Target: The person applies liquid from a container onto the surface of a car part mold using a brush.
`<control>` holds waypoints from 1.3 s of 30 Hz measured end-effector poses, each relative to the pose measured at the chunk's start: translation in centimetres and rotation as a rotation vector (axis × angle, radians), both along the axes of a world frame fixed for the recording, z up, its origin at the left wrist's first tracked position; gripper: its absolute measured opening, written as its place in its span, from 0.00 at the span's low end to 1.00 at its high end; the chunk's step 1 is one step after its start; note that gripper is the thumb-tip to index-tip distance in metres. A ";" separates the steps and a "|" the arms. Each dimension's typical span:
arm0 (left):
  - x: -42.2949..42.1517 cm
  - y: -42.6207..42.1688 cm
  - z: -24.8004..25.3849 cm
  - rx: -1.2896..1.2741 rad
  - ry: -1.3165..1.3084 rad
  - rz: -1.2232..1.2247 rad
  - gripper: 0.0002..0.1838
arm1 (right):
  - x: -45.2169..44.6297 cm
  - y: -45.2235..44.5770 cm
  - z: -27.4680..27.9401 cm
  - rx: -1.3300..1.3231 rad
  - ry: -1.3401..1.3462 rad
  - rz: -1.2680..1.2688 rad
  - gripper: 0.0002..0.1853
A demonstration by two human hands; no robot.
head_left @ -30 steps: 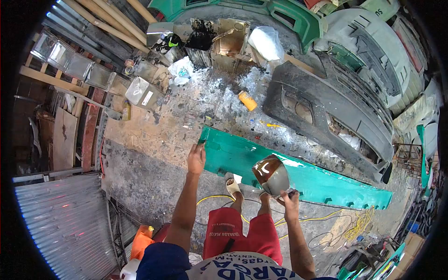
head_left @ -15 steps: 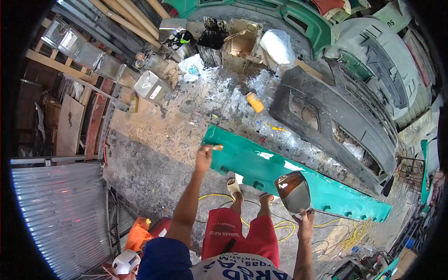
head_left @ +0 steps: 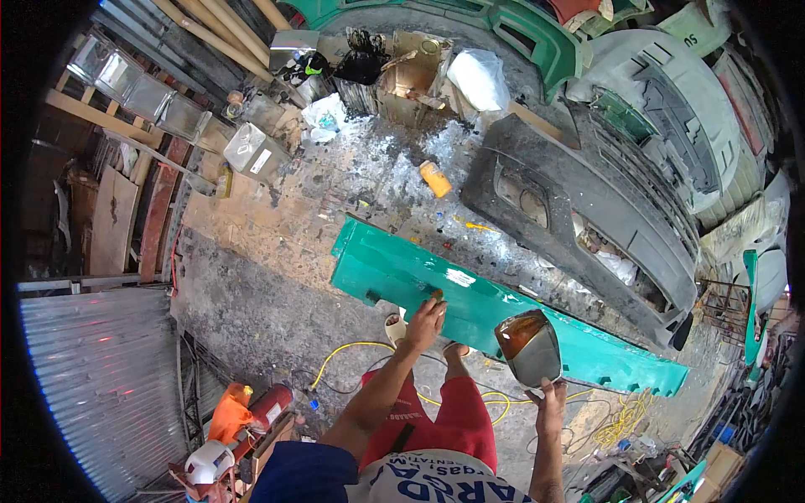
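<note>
Left hand (head_left: 426,323) pinching small tool (head_left: 437,295) over green panel (head_left: 386,261); right hand (head_left: 550,396) holding container (head_left: 533,352).

A container (head_left: 530,356), brown inside, overlaps the glossy green panel (head_left: 390,267) in view.

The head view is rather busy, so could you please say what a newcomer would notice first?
Probably the long green panel, slanting across the middle. Next, the shiny, partly brown container in the right hand, and beyond the panel, toward the right, a big dark-grey car bumper.
</note>
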State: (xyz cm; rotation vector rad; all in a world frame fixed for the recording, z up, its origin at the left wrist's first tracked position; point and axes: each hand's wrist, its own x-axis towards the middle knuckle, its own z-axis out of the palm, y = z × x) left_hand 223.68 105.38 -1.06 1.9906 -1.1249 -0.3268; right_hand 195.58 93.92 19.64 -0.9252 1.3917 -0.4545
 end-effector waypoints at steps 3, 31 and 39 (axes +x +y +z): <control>1.9 -0.2 1.2 -0.025 0.311 0.054 0.14 | -2.3 -1.4 0.0 -0.018 -0.001 0.012 0.28; 3.6 -1.6 0.2 -0.117 0.284 0.086 0.10 | -12.5 -7.4 0.8 -0.071 0.025 0.053 0.35; 20.5 7.3 -0.9 -0.075 0.164 0.313 0.09 | -9.7 -4.7 0.7 -0.060 0.001 0.061 0.33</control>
